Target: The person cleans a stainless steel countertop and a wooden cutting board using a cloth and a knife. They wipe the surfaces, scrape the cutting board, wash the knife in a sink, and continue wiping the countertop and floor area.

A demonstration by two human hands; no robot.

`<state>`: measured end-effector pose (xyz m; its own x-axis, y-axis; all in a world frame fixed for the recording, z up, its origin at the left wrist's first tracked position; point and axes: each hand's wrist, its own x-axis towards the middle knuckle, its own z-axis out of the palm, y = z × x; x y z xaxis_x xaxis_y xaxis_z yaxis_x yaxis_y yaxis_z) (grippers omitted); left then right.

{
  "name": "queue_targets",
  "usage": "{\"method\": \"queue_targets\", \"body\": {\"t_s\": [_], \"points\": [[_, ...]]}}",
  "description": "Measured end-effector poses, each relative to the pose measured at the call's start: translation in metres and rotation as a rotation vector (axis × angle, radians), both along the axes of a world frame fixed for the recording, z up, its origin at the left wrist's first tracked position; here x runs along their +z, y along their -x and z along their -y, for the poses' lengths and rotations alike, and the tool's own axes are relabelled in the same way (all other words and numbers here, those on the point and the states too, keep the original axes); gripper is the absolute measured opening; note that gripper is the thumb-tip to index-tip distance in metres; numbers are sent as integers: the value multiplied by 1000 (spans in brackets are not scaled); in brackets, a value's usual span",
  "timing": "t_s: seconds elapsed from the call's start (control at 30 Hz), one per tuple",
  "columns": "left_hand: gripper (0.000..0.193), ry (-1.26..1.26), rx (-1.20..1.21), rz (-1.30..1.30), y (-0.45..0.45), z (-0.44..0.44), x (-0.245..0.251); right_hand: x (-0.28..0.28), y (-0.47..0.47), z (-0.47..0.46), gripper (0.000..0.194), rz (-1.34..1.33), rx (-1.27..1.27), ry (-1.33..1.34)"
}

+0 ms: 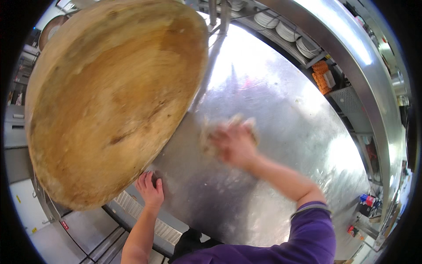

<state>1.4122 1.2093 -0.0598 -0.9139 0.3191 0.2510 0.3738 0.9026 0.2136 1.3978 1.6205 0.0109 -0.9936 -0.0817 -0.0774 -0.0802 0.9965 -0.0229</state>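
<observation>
A large, thick, round wooden chopping block (115, 109) is tilted up steeply on the left, its worn brown face towards me. My left hand (150, 189) is at the block's lower edge, fingertips against or just beside the rim and thumb apart. Whether those fingers grip the wood is unclear. Out over the stainless steel worktop (283, 138), my right hand (234, 142) presses on a pale, crumpled cloth (207, 140). Motion blurs that hand and the cloth. A few small specks and wet-looking marks show on the metal.
A steel overshelf (359, 59) curves along the far side. Beneath it are stacked white plates (286, 31), orange trays (321, 77) and a perforated metal container (351, 100). Cans or bottles (369, 199) stand at the right end. A steel post (224, 19) rises beside the block.
</observation>
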Motion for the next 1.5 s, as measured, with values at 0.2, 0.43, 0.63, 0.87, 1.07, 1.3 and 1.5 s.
{"method": "queue_targets", "body": {"t_s": [0.2, 0.43, 0.63, 0.87, 1.07, 1.3, 1.5], "points": [[46, -32, -18, 19, 6, 6, -2, 34, 62, -208, 37, -343, -1239, 506], [39, -83, -4, -4, 4, 9, -1, -67, -12, 111, 47, -448, -271, 351], [36, -60, -71, -80, 9, 12, -6, -38, -41, 66, 34, -128, -309, 386], [39, 4, -186, -279, 20, 21, -14, -38, -314, 162, 60, -421, -465, 320], [42, -313, -470, -100, -142, -47, -12, -35, -647, 163, 61, -144, -808, 317], [58, -209, -545, 168, -315, -166, -8, -39, -670, 0, 54, -162, -719, 187], [59, -89, -489, 69, -300, -153, -12, -93, -600, -463, 37, -335, -1003, 64]]}}
